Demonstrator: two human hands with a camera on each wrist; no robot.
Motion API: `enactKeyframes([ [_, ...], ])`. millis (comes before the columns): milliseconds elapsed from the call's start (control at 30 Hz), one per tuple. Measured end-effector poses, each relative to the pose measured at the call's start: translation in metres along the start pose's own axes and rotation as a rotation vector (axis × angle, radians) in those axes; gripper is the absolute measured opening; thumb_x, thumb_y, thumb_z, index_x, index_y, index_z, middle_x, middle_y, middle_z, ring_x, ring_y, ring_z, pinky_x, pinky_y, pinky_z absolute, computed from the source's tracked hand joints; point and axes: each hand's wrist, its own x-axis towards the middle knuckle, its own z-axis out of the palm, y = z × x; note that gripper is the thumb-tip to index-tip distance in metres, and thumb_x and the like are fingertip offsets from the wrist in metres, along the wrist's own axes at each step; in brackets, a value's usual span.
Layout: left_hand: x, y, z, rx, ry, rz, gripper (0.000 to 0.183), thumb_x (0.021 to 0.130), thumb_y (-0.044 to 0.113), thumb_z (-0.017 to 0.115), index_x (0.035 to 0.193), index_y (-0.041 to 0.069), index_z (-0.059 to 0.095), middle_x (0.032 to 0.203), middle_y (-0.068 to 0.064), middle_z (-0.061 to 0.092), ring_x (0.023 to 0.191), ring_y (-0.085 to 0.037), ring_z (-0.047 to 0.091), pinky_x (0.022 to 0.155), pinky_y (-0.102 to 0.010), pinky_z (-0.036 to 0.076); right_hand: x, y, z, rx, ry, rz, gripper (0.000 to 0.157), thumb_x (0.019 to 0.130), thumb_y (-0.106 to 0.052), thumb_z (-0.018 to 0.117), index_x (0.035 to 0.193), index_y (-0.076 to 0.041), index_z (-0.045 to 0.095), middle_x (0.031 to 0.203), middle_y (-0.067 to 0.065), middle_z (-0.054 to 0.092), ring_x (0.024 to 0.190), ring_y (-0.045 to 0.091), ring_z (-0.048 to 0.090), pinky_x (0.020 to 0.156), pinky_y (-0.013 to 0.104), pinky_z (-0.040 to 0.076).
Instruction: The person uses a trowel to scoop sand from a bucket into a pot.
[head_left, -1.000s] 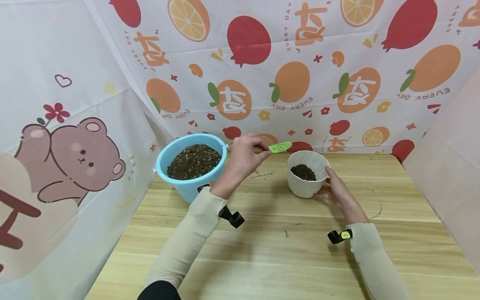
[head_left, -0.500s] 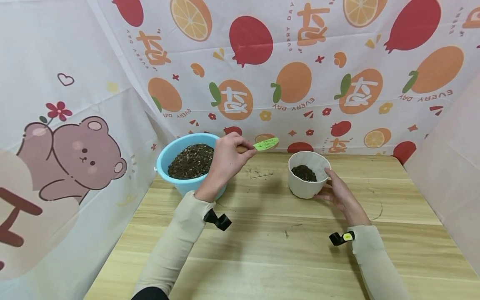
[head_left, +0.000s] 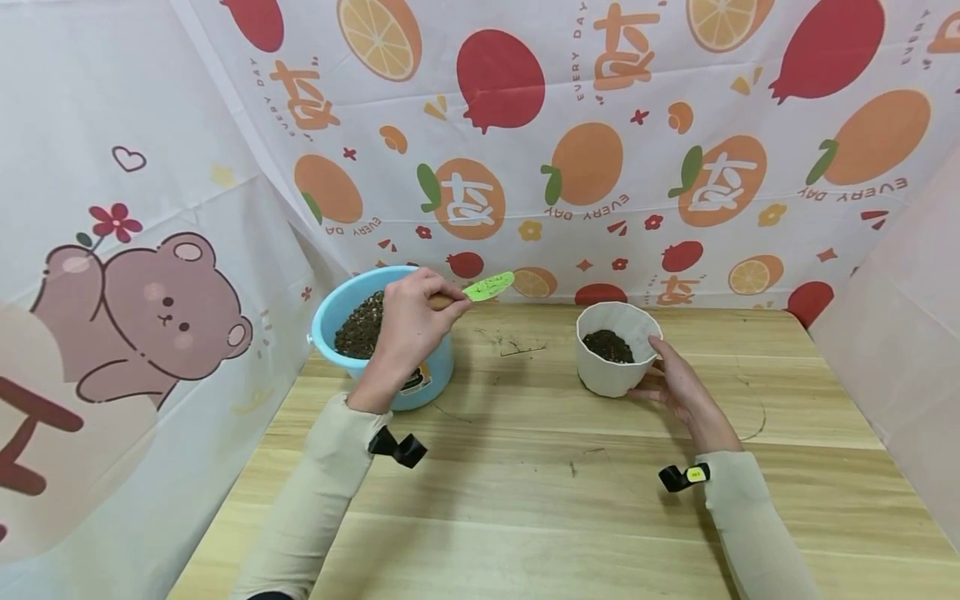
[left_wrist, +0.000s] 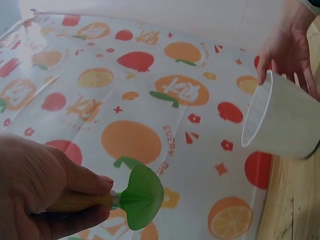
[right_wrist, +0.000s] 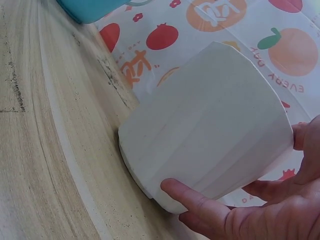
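Leftward goes the left hand [head_left: 408, 325]: since the earlier head frames it has swung back from beside the white pot [head_left: 602, 371], bringing the small green trowel [head_left: 489, 287] with it, and from my head feed it now covers the right part of the blue bucket [head_left: 442, 368]. Only that feed shows me the dark soil in both containers, a low heap in the pot and plenty in the bucket. My left wrist feed adds the trowel's wooden handle, pinched close between thumb and fingers, its blade jutting past the fingertips. On the right wrist feed I get the pot's faceted outer wall and its base down at the worktop [head_left: 570, 517].

Compared with those frames, the pot and the right hand [head_left: 686, 396] have hardly shifted. That hand is spread wide, thumb at the rim and fingers against the lower wall, holding the pot from its right side. The trowel points away from the bucket, its blade well apart from the pot.
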Motion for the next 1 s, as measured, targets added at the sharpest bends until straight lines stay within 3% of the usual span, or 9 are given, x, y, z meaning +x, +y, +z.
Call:
enactKeyframes([
  [433,-0.009,-0.022,-0.020,0.045,0.056,-0.028,0.006,0.082,0.008,0.083,0.083,0.004,0.080,0.090,-0.013,0.074,0.094,-0.033,0.071,0.088,-0.049,0.055,0.000,0.000,-0.001,-0.024,0.005,-0.009,0.080,0.104,-0.063,0.030,0.164,-0.014,0.012,0.166,0.027,0.014,0.140,0.042,0.038,0.102,0.052,0.055],
  [667,-0.012,-0.028,-0.034,0.044,0.086,-0.066,0.006,0.082,0.007,0.083,0.082,0.002,0.080,0.088,-0.015,0.074,0.091,-0.032,0.070,0.088,-0.049,0.055,0.000,0.000,-0.001,-0.006,0.001,-0.004,0.080,0.104,-0.063,0.032,0.163,-0.014,0.012,0.166,0.027,0.014,0.139,0.040,0.040,0.101,0.050,0.056],
  [1000,-0.016,-0.043,-0.048,0.137,0.149,-0.080,0.005,0.081,0.006,0.083,0.081,0.001,0.080,0.084,-0.017,0.073,0.086,-0.037,0.069,0.087,-0.052,0.049,0.000,0.000,-0.002,0.005,0.004,-0.011,0.079,0.104,-0.062,0.033,0.163,-0.014,0.013,0.165,0.027,0.015,0.132,0.036,0.046,0.099,0.049,0.057],
])
